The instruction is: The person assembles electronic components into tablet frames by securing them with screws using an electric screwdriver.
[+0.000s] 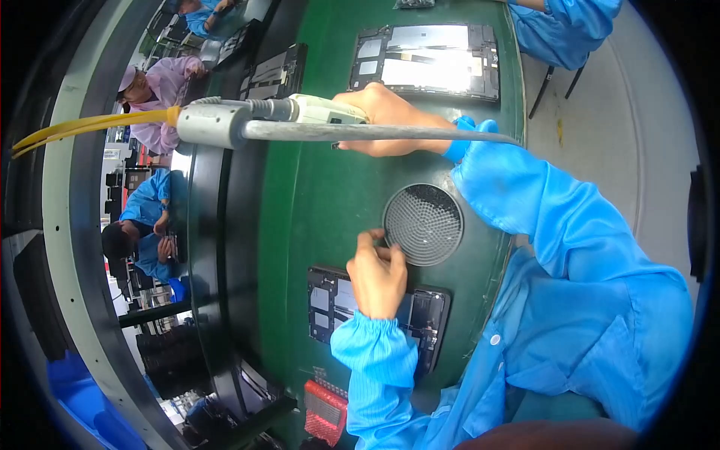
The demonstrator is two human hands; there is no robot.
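Note:
My right hand (394, 116) is wrapped round a pale corded power tool (330, 111) that looks like an electric screwdriver; its working tip is hidden. Just below it on the green table (307, 195) sits a round dark dish (424, 225) with a dimpled surface. My left hand (379, 274), its fingers bent but apart, is at the dish's lower left edge, with nothing visible between them. Beneath that hand and wrist lies an opened flat electronic device (431, 322), partly covered. A second opened device (427, 60) with silver panels lies beyond my right hand.
A grey rod (375, 133) and a grey cylinder (214, 126) with yellow cords cross above the table. Red wrapped packaging (324, 412) lies at the lower end. Co-workers in blue (150, 217) and pink (161, 90) sit at the left; another blue sleeve (562, 34) is at upper right.

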